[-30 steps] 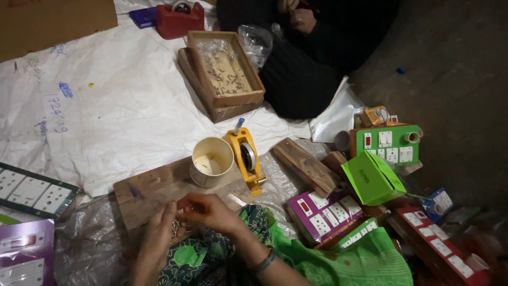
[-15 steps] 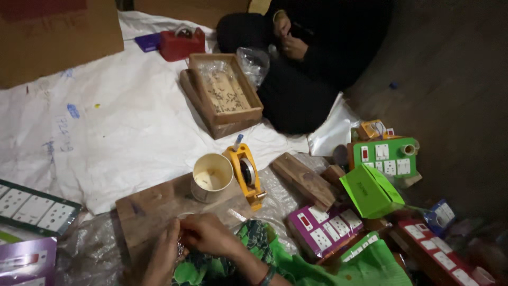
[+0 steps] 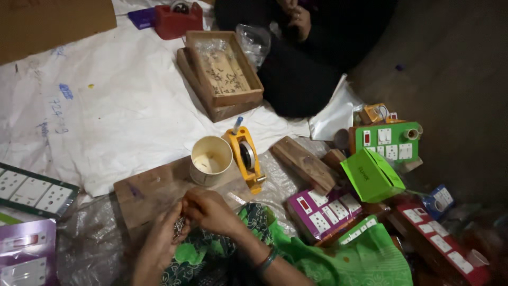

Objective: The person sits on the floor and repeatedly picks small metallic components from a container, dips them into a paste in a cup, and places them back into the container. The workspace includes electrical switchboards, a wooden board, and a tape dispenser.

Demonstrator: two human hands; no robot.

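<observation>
At 6 o'clock, left hand (image 3: 161,243) and right hand (image 3: 211,212) pinch small metal screws (image 3: 180,226) over wooden board (image 3: 148,193); best worked low, near cream cup (image 3: 210,160).

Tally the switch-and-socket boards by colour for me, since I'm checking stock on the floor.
Purple boards: 2, one by the green cloth, one at the lower left edge
Green boards: 2, right side and left edge
Red board: 1
Total: 5
</observation>
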